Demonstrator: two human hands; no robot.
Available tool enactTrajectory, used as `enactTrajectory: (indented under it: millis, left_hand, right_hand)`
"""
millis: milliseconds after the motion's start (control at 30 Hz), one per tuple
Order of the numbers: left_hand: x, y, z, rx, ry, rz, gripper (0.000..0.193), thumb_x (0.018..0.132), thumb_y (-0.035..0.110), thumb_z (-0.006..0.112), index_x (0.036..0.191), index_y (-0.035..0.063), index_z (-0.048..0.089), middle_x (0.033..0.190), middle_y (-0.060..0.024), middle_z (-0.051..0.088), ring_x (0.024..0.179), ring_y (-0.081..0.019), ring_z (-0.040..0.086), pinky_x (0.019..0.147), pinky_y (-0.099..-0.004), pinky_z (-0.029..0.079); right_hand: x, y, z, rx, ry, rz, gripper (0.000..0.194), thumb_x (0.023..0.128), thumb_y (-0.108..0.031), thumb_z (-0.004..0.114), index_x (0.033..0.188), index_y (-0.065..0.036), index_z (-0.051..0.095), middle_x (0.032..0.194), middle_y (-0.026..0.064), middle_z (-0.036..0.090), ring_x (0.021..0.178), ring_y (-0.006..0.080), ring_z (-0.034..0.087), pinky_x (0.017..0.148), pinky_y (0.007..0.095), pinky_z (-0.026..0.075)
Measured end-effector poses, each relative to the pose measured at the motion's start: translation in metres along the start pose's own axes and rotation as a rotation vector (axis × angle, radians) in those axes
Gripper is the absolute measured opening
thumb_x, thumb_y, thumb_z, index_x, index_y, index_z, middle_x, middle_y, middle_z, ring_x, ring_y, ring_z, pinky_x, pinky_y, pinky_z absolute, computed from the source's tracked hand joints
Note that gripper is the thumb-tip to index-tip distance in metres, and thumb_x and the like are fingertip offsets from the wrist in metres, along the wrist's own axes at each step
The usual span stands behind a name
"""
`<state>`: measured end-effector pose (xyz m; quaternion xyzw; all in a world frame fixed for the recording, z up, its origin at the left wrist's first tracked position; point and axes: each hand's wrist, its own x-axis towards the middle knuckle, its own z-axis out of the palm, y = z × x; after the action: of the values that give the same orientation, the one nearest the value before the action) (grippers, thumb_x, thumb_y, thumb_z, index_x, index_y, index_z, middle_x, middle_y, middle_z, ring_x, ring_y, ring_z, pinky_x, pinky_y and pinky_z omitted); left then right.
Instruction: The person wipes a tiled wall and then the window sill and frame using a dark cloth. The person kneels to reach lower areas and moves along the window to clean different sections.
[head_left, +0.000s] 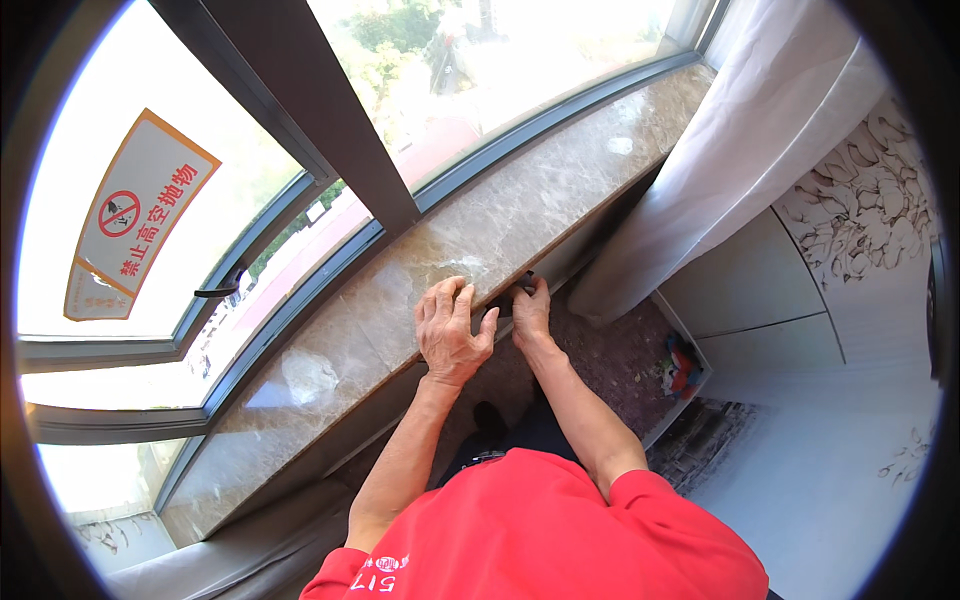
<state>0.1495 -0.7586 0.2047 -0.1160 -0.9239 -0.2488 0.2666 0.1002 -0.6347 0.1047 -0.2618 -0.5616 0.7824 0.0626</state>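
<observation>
My left hand (453, 330) lies on the front edge of a brown marble windowsill (540, 202). Its fingers reach onto the top surface, the thumb stands apart, and nothing is held in it. Just right of it, my right hand (531, 311) is below the sill's front edge with fingers curled. A small dark object (527, 279) shows at those fingertips; the sill partly hides it, so its kind is unclear. A whitish patch (469, 264) marks the marble just beyond my left fingertips.
A tilted-open window sash (255, 259) with a black handle (219, 291) and a warning sticker (139, 217) is at left. White curtain (720, 165) hangs at right. More whitish patches (309, 375) mark the sill. Colourful crumpled items (681, 367) lie in the floor corner by the wall.
</observation>
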Motion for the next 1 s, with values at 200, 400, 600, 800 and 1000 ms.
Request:
enactTrajectory:
  millis: [200,400,600,800,1000]
  left_hand:
    - [-0.001,-0.004,-0.001,-0.045,-0.021,-0.027,0.043,0.074,0.025,0.083,0.108,0.0017,0.071,0.122,-0.0105,0.062,0.119,-0.0323,0.057,0.104,-0.0454,0.042]
    - [-0.002,-0.002,-0.001,-0.074,-0.002,-0.038,0.041,0.075,0.025,0.082,0.106,0.0018,0.071,0.12,-0.0102,0.064,0.118,-0.0313,0.058,0.103,-0.0448,0.043]
    - [-0.004,-0.005,0.001,-0.147,0.095,-0.063,0.046,0.074,0.017,0.083,0.113,0.0012,0.067,0.118,-0.0135,0.065,0.114,-0.0344,0.06,0.099,-0.0444,0.047]
    - [-0.003,-0.005,-0.005,-0.268,0.208,-0.161,0.048,0.076,0.012,0.082,0.118,-0.0014,0.063,0.12,-0.019,0.064,0.114,-0.0399,0.059,0.099,-0.0457,0.048]
    - [-0.019,-0.016,-0.018,-0.161,0.348,-0.288,0.039,0.086,0.01,0.073,0.121,-0.0022,0.061,0.121,-0.0227,0.063,0.115,-0.04,0.059,0.1,-0.046,0.047]
  right_hand:
    - [-0.01,-0.025,-0.002,0.069,0.054,-0.091,0.028,0.088,-0.005,0.067,0.112,0.003,0.056,0.1,0.0095,0.063,0.089,0.0163,0.06,0.08,0.0314,0.05]
    - [-0.047,-0.062,-0.016,0.017,-0.061,-0.232,0.021,0.093,-0.003,0.065,0.112,-0.003,0.057,0.092,0.0018,0.063,0.08,0.0091,0.06,0.071,0.0262,0.053]
    - [-0.045,-0.088,0.005,-0.767,-0.23,-0.896,0.023,0.078,-0.002,0.067,0.1,-0.006,0.067,0.096,0.0146,0.062,0.094,0.036,0.062,0.082,0.045,0.053]
    - [-0.001,-0.114,0.038,-1.057,-0.316,-0.994,0.017,0.081,-0.007,0.064,0.098,-0.007,0.067,0.095,0.0168,0.061,0.094,0.0387,0.061,0.081,0.0484,0.052]
    - [-0.019,-0.083,0.085,-1.031,-0.637,-1.071,0.018,0.083,-0.011,0.064,0.101,-0.011,0.068,0.097,0.0163,0.061,0.096,0.0377,0.059,0.084,0.0476,0.05]
